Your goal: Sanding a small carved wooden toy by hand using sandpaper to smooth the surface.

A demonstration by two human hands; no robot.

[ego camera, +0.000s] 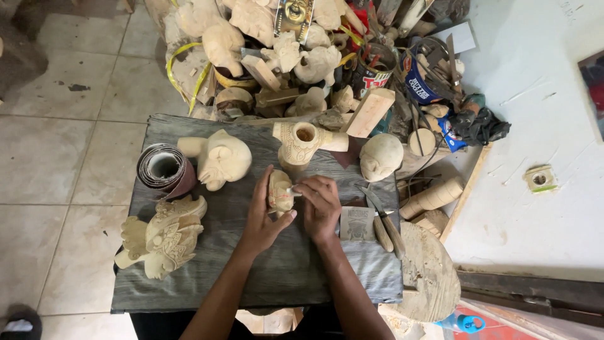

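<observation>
Pale wood figurine (279, 191) sits mid-counter (251, 277), clasped in your left hand (263, 217); your right hand (319, 206) pinches something small against it. Its carving looks partly detailed; finished masks (165, 236) lie left.

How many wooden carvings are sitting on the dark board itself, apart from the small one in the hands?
3: a round-headed carving beside the sandpaper roll, an ornate winged one at the front left, and a hollow carved one at the back. The pile behind may hide more.
</observation>
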